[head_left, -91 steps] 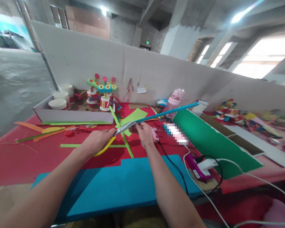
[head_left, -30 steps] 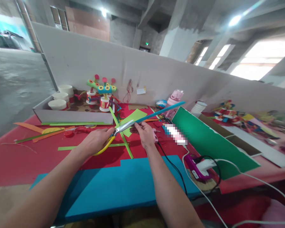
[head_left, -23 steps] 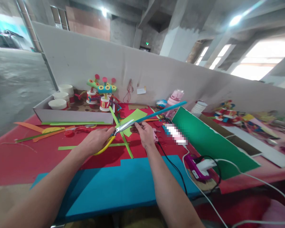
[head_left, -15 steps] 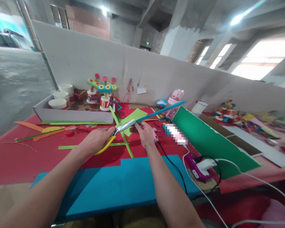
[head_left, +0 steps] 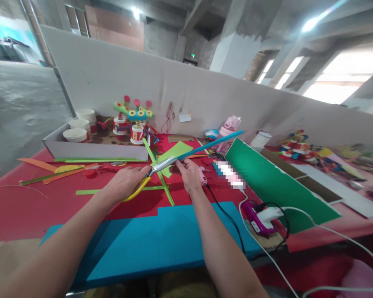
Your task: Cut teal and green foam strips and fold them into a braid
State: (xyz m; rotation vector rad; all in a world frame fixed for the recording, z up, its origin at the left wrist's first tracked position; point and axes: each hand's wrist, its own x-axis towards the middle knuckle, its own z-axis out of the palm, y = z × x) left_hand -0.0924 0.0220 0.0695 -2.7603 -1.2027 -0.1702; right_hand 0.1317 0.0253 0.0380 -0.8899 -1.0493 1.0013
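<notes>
My left hand [head_left: 129, 180] is closed around the yellow handles of a pair of scissors [head_left: 163, 165], whose blades point right and look closed or nearly so. My right hand [head_left: 188, 171] pinches a blue paper strip [head_left: 216, 143] near its lower end, and the strip slants up to the right. The blade tips reach the strip's end beside my right fingers; whether they touch it is hard to tell. Underneath lie a crossing green paper strip [head_left: 168, 191] and a light green sheet [head_left: 178, 151]. A pink glue gun [head_left: 202, 176] is partly hidden behind my right wrist.
Blue sheet [head_left: 136, 248] covers the table's front edge. A box [head_left: 96, 152] with paper cups and cup figures [head_left: 137, 134] stands at back left. At right are a green board [head_left: 276, 186], a purple power strip [head_left: 259, 221] and loose cables. Red-handled scissors [head_left: 110, 168] lie left.
The scissor blades, slightly apart before, have come together. Both hands and the blue strip stay in nearly the same place.
</notes>
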